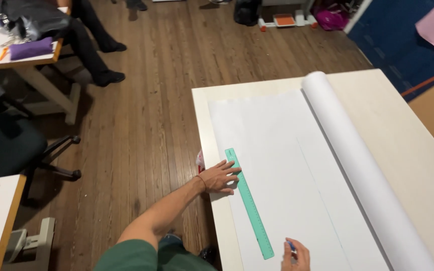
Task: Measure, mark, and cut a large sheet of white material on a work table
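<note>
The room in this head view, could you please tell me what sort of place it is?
Probably a pattern-drafting or sewing workshop: a long roll of white paper spread on a pale work table, a long green plastic ruler, and another table nearby.

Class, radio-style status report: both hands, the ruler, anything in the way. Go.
Left hand flat, pressing green ruler onto white paper. Right hand at ruler's near end, gripping a small blue-tipped pen. Paper roll lies clear, to the right.

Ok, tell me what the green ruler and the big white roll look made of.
Green ruler: probably plastic, going by its flat, even mint colour, thin body and fine printed marks. White roll: paper, matte; its unrolled sheet lies flat and thin on the table.
</note>
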